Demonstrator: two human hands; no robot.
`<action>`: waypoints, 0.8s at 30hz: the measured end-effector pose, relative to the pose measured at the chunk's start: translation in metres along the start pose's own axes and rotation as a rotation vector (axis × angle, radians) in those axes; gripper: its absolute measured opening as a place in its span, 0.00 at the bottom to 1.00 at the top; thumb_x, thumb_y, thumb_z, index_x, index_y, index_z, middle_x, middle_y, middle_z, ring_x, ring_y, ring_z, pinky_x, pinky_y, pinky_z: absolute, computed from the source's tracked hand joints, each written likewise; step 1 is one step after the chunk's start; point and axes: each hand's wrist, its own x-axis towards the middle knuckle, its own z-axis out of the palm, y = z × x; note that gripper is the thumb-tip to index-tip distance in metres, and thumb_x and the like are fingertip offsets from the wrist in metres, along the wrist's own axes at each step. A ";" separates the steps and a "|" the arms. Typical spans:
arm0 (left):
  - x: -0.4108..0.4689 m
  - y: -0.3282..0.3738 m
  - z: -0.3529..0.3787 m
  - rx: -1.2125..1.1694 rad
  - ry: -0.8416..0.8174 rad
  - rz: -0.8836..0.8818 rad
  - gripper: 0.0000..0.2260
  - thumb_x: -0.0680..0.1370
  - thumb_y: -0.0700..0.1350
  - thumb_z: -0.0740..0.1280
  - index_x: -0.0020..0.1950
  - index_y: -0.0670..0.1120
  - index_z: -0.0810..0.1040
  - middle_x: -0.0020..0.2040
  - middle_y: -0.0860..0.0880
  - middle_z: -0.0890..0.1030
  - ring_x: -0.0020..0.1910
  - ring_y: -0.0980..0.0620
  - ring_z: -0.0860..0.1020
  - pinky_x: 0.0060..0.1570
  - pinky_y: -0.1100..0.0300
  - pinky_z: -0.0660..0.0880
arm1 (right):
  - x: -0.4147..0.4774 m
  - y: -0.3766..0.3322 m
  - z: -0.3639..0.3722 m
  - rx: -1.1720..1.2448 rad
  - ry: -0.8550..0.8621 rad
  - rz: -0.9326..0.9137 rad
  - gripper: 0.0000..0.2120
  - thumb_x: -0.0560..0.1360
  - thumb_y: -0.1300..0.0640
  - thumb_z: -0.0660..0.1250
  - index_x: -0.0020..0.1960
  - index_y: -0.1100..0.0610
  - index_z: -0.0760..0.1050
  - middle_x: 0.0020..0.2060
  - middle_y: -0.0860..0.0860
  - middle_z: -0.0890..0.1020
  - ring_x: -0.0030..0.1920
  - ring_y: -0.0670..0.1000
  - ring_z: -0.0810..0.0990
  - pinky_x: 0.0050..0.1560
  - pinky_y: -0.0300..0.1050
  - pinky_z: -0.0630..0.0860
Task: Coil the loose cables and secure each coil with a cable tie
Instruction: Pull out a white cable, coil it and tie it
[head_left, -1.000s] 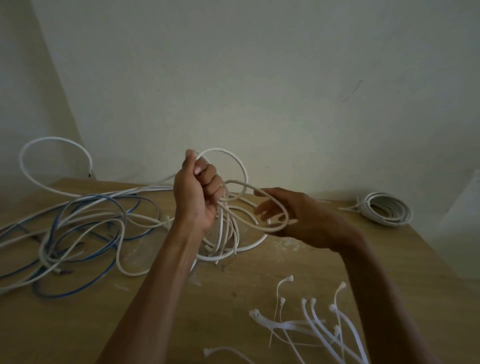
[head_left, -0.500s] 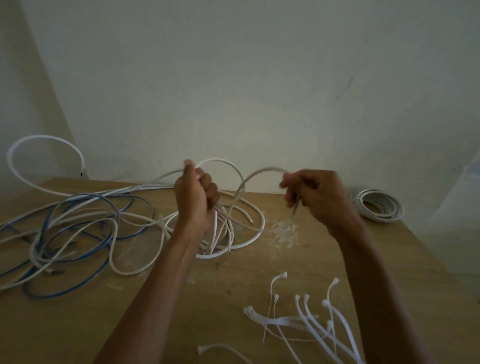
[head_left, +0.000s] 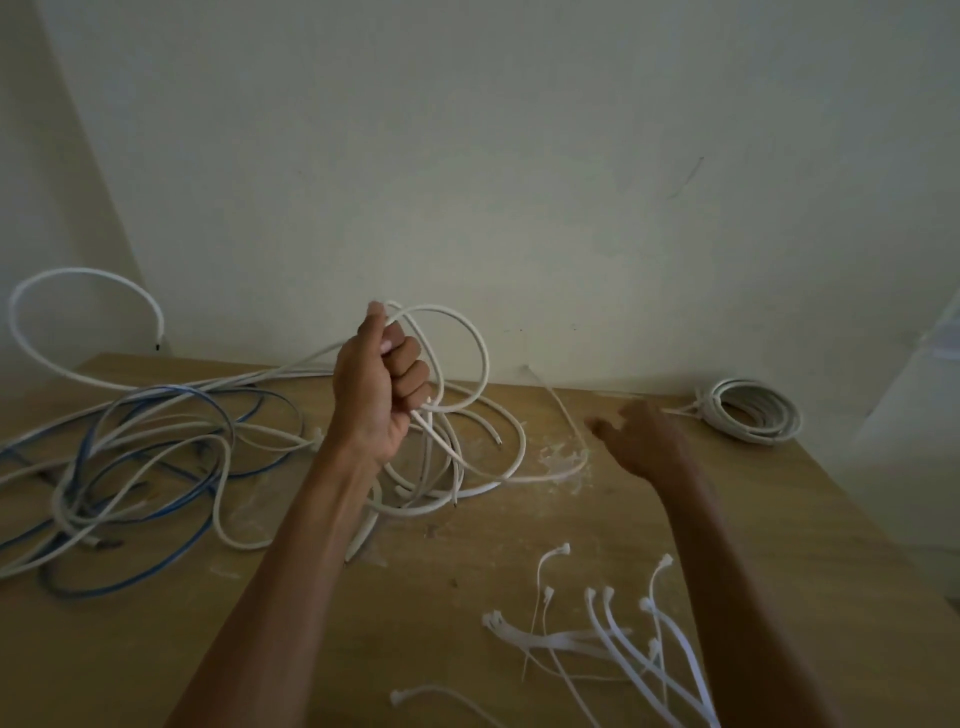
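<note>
My left hand (head_left: 382, 387) is raised above the wooden table (head_left: 363, 623) and grips several loops of a white cable (head_left: 480, 358). The loops stand up above my fist and hang down to the table behind my wrist. My right hand (head_left: 641, 436) hovers blurred to the right of the loops, fingers spread, holding nothing. A thin stretch of the white cable runs just left of it. A tangle of blue and white cables (head_left: 130, 457) lies at the left. Several white cable ties (head_left: 618, 639) lie near the front right.
A finished white coil (head_left: 750, 418), bound with a tie, sits at the table's back right corner. One white cable end (head_left: 78, 280) arches up against the wall at the far left. The wall stands right behind the table.
My right hand let go of the cable stretch it held up and dropped lower to the right, now open. My left hand keeps its grip on the loops.
</note>
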 end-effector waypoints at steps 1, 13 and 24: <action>-0.001 -0.002 0.001 0.006 -0.038 -0.028 0.20 0.87 0.53 0.52 0.35 0.51 0.58 0.24 0.56 0.58 0.20 0.59 0.55 0.18 0.65 0.53 | -0.008 -0.011 -0.006 0.092 0.090 -0.121 0.24 0.79 0.38 0.65 0.59 0.60 0.79 0.57 0.58 0.84 0.57 0.58 0.82 0.54 0.50 0.76; -0.014 -0.012 0.008 -0.083 -0.642 -0.449 0.20 0.84 0.54 0.55 0.33 0.51 0.59 0.26 0.54 0.54 0.22 0.57 0.52 0.20 0.63 0.50 | -0.051 -0.086 0.013 0.753 0.210 -0.641 0.19 0.86 0.54 0.56 0.76 0.48 0.69 0.68 0.56 0.76 0.69 0.50 0.75 0.67 0.52 0.75; -0.009 -0.006 0.003 0.202 -0.385 -0.505 0.18 0.84 0.51 0.57 0.37 0.47 0.73 0.25 0.55 0.58 0.22 0.57 0.58 0.26 0.62 0.65 | -0.050 -0.072 0.008 0.298 0.275 -0.867 0.22 0.82 0.66 0.60 0.74 0.52 0.72 0.43 0.52 0.84 0.44 0.43 0.82 0.42 0.47 0.81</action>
